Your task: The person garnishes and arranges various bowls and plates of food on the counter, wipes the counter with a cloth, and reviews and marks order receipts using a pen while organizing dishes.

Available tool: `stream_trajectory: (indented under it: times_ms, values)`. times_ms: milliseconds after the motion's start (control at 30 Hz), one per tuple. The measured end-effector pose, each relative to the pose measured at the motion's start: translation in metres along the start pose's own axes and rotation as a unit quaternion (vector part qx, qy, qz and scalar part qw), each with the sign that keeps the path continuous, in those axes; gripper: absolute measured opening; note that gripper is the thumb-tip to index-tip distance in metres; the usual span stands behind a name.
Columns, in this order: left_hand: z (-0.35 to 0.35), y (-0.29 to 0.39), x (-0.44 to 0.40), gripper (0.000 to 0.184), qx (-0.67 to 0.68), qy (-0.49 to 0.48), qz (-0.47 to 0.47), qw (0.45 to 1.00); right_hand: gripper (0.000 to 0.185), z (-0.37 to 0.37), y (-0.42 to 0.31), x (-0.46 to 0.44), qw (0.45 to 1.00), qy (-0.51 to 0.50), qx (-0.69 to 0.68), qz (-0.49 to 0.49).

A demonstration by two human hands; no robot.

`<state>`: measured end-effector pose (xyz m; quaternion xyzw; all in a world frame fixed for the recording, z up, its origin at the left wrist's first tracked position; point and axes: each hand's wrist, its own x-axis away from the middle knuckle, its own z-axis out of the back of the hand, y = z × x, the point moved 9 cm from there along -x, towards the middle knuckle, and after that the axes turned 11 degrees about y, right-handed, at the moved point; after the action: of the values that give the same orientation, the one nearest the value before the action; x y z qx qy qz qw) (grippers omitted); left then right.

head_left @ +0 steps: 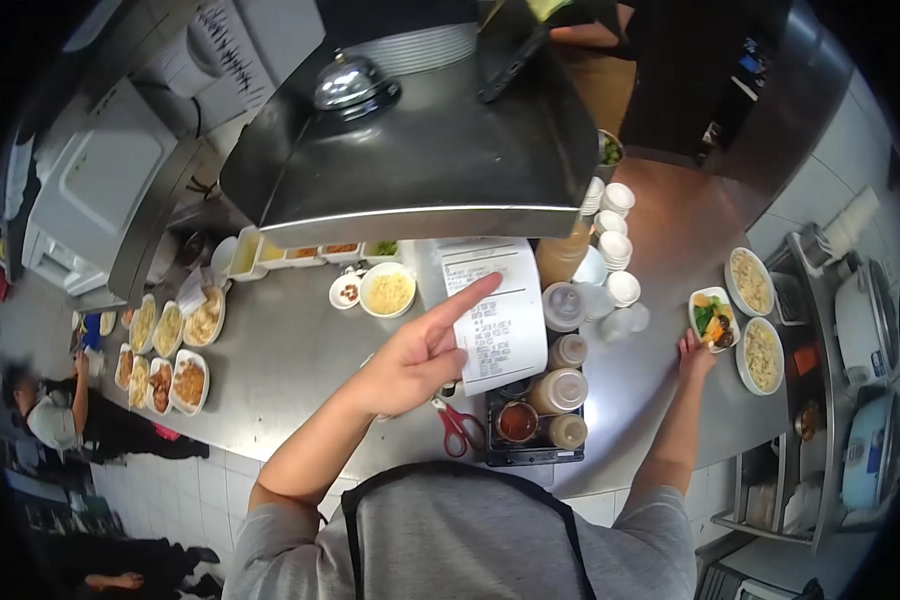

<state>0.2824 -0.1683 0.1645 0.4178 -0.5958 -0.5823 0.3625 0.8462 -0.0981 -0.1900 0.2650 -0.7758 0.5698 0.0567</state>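
My left hand (415,362) is raised over the steel counter with its index finger stretched out across a printed order slip (503,335). The other fingers are curled and hold nothing that I can see. The slip hangs below the front edge of the steel shelf. Over to the right, my right hand (697,355) grips the near edge of a small white bowl (714,318) with green leaves, orange pieces and dark mushroom-like pieces. Two white bowls of pale food, one far (750,280) and one near (762,355), stand just beyond it.
Sauce bottles (558,392) and a cup of red sauce (517,422) fill a black tray, with red scissors (458,430) beside it. White cups (615,245) are stacked behind. A bowl of shredded food (387,290) and several filled dishes (188,382) stand left. Another person (60,412) is far left.
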Motion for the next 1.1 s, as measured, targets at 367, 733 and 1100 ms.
stream_trajectory:
  times_ms: [367, 733, 1100]
  values:
    - [0.034, 0.012, 0.030, 0.075, 0.139, -0.041, -0.053, 0.988, 0.057, -0.069, -0.144, 0.352, 0.776, -0.613, -0.138, -0.056]
    - [0.156, 0.027, 0.147, 0.077, 0.147, 0.039, -0.080, 0.985, 0.054, -0.086, 0.048, 0.712, 0.349, -0.868, 0.205, -0.289]
    - [0.387, -0.086, 0.397, 0.055, 0.006, 0.428, 0.041, 0.903, 0.065, -0.062, 0.363, 0.979, 0.375, -0.721, 0.415, -0.408]
